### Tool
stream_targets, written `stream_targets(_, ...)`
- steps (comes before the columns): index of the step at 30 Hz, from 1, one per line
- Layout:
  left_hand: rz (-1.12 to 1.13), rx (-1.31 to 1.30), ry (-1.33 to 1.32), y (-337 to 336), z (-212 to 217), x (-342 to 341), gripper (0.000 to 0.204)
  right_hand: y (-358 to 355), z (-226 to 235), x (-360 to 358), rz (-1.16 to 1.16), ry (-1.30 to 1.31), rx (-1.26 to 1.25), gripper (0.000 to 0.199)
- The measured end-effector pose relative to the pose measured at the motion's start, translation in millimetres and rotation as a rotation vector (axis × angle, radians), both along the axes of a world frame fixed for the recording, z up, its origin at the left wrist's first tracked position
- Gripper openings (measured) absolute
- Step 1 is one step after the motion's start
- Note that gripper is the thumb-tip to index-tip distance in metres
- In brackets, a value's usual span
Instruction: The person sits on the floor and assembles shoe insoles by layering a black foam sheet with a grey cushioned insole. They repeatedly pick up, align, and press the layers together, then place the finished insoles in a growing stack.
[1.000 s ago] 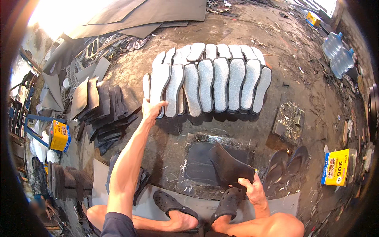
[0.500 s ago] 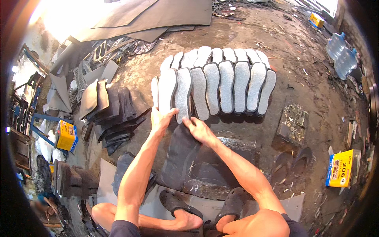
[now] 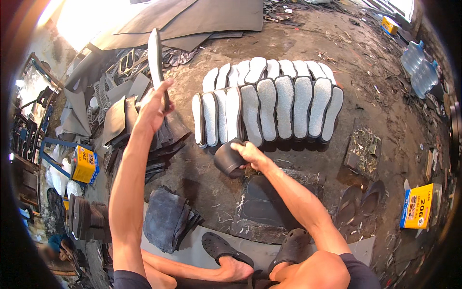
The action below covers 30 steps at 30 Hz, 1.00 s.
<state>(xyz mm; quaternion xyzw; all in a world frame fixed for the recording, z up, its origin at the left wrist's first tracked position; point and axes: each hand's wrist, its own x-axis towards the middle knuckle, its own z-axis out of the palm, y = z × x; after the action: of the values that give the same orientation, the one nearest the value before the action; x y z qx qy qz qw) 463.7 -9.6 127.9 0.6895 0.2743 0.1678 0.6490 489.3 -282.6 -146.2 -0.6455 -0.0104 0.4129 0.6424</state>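
Note:
My left hand (image 3: 153,108) is raised at the upper left, fingers wrapped round the lower end of a shoe sole (image 3: 155,58). That sole stands nearly upright, seen almost edge-on, pale on one side with a dark rim. Near the middle, my right hand (image 3: 255,156) grips a dark rubber sheet (image 3: 226,158), which curls over below the near row of soles. Pale, dark-edged soles (image 3: 285,108) stand leaning together in that row, with a far row (image 3: 256,70) behind. Below my right forearm, a dark sheet with curved outlines (image 3: 267,202) lies on a worn board.
Stacked dark sheets (image 3: 166,219) lie between my arms, and fanned rubber pieces (image 3: 115,120) lie beyond my left forearm. Sandals (image 3: 370,197) and a yellow box (image 3: 419,206) are at the right. A scrap-covered block (image 3: 365,149) sits nearby. Large sheets (image 3: 211,19) lie at the back.
My left hand has swung up and left, away from the row, with a sole in it. My right hand has lifted the dark sheet off the ground, and it has curled.

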Motion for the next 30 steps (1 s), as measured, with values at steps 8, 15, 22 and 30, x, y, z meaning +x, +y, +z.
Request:
stream_targets(8,-0.354,-0.388,0.111,-90.9,-146.6,-37.6,0.055,27.3,13.9,-56.2,-0.288,-0.757,-0.227,0.051)
stream_targets(15,-0.41,-0.474,0.261,-124.4,-166.8,15.0,0.061,-7.0,20.2,-42.7,-0.142,-0.918,-0.471,0.039)
stream_targets(22,-0.418,-0.199,0.322,-123.9,-188.8,32.8,0.085,-12.8,13.3,-41.6,-0.17,-1.029,-0.378,0.022)
stream_targets(30,-0.408,-0.154,0.305,-140.2,-172.3,27.6,0.105,-22.3,12.6,-42.1,-0.129,-1.049,-0.363,0.021)
